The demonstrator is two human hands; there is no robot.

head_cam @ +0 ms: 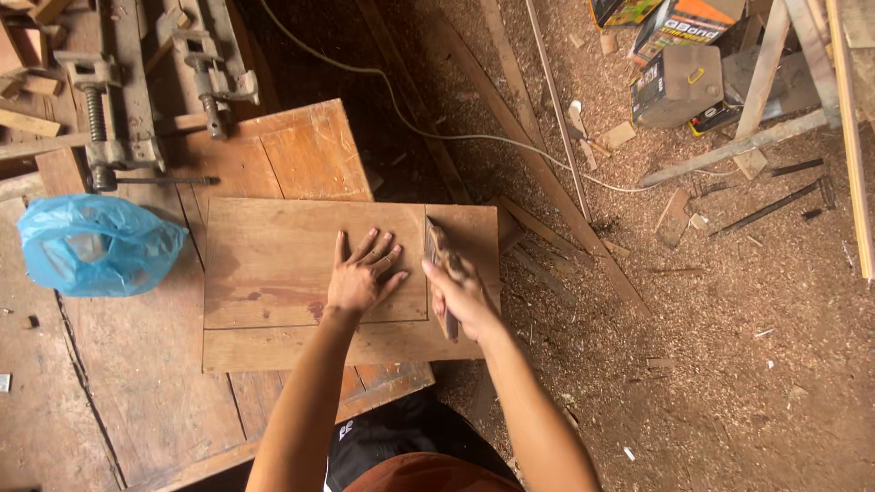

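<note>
Pressing a board (273, 264) flat, the left hand (363, 273) lies open; the right hand (460, 287) grips a saw (439, 251) that could slip toward those fingers.

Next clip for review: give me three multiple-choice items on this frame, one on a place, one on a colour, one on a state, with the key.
1. Where does the plastic bag lie?
A. On the workbench, left of the wooden panel
B. On the sawdust floor
C. On top of the panel

2. What colour is the bag?
A. Red
B. Blue
C. Black

3. How is the left hand placed?
A. Clenched in a fist
B. Lifted off the panel
C. Flat, fingers spread, on the wooden panel

Key: 1 A, it sits on the workbench beside the panel's left edge. 2 B, translucent blue. 3 C, palm pressed down while the right hand grips a saw at the panel.
</note>
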